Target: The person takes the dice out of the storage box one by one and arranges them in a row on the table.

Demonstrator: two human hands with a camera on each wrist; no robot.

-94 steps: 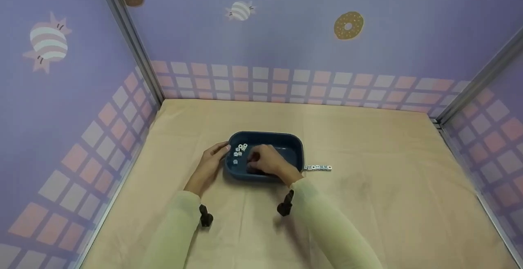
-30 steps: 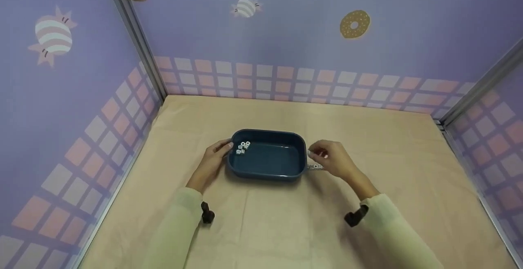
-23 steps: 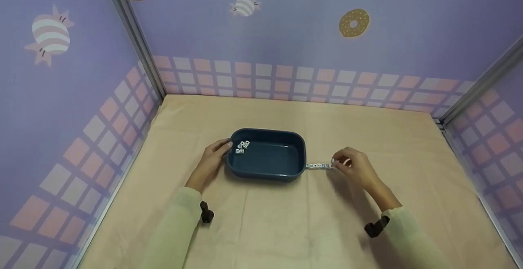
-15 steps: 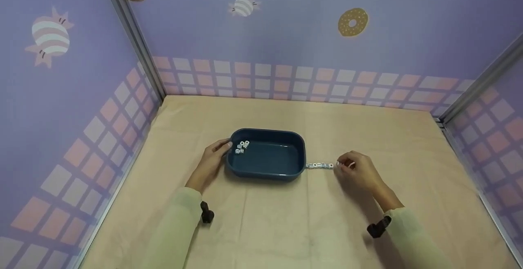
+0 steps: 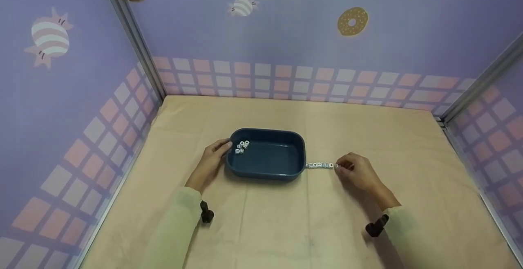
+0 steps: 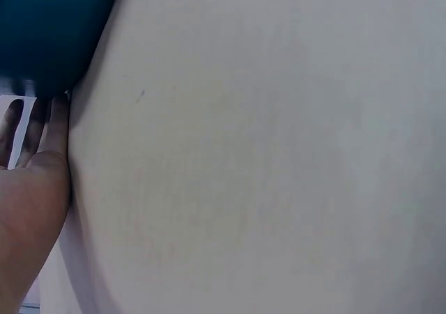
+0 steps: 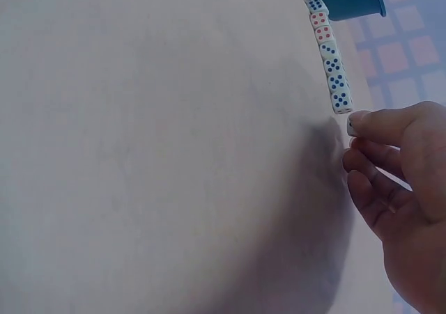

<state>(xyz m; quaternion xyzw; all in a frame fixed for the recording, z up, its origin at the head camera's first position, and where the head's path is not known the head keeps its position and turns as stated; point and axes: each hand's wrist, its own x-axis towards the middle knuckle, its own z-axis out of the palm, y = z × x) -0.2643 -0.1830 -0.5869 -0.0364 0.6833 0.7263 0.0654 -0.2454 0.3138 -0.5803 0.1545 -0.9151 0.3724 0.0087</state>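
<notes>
A dark blue rectangular tray (image 5: 267,175) with rounded corners sits on the cloth. My left hand (image 5: 209,160) holds its left end, thumb at the rim; in the left wrist view fingers (image 6: 58,122) reach the outer wall. Several white dice (image 5: 241,147) lie clustered inside the tray at the far left. From the tray's right side a straight row of dice (image 7: 332,65) runs out, showing blue and red pips. Just past the row's outer end, my right hand (image 5: 360,173) pinches a single die (image 7: 351,124) between thumb and fingers, with a small gap to the last die.
A pale beige cloth (image 5: 278,228) covers the table. Purple walls with printed sweets and pink-white checks stand behind (image 5: 286,36) and at both sides, with metal posts (image 5: 135,40) in the corners.
My right hand has come out of the tray with a die, passed over its right side, and lowered to the row's outer end. The left hand has stayed at the tray.
</notes>
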